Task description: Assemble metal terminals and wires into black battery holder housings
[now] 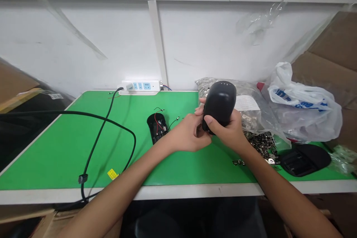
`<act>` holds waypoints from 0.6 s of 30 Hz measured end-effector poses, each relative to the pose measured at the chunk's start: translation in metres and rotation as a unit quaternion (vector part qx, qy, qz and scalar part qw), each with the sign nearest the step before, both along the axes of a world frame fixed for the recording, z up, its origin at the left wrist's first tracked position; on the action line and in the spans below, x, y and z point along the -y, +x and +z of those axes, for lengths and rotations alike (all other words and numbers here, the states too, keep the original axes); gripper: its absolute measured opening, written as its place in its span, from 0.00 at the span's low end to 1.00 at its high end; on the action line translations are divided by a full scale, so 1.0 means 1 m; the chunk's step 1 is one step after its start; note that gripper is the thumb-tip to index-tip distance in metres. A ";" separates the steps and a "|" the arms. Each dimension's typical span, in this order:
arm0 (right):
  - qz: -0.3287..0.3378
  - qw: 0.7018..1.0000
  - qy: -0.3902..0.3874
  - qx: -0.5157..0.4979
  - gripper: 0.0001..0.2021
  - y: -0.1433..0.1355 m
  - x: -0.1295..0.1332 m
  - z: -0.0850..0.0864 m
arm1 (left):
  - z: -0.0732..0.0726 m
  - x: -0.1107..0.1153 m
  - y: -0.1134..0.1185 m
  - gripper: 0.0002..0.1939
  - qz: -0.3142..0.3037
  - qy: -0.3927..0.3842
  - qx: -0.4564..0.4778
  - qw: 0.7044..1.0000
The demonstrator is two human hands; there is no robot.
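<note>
A smooth black plastic housing [221,100], rounded at its upper end with a row of small marks there, is held tilted above the green mat. My right hand [231,130] grips its right side, with the thumb across the lower front. My left hand [192,130] is closed at its lower left edge, and some of those fingers are hidden behind it. Left of my hands, an open black shell [157,124] with red and black wires lies on the mat, partly covered by my left forearm.
A pile of small metal parts [262,145] and a black case [305,160] lie at the right. Behind them are a clear bag of metal parts [248,115] and a white plastic bag [304,104]. A power strip [143,86] stands at the back; a black cable [96,145] crosses the left.
</note>
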State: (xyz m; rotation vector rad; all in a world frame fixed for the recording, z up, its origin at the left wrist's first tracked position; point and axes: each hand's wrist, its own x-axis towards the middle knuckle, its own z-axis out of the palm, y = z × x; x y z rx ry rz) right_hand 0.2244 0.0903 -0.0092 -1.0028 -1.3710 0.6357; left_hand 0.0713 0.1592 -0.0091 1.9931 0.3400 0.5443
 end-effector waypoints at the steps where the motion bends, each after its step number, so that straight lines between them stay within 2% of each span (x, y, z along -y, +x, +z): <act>1: 0.000 1.000 0.005 0.002 0.13 0.000 0.000 -0.001 | 0.000 0.001 0.000 0.09 0.006 0.014 -0.003 1.000; 9: -0.002 0.999 0.043 -0.004 0.11 0.000 -0.001 -0.013 | 0.001 0.002 0.000 0.11 0.023 0.063 -0.028 0.997; 15: 0.007 0.999 0.041 -0.016 0.10 0.000 -0.001 -0.013 | -0.005 0.000 0.002 0.16 0.017 0.092 0.001 0.996; 18: 0.006 0.999 0.036 -0.021 0.10 -0.001 0.000 -0.012 | -0.006 0.001 0.003 0.15 0.019 0.095 -0.006 0.995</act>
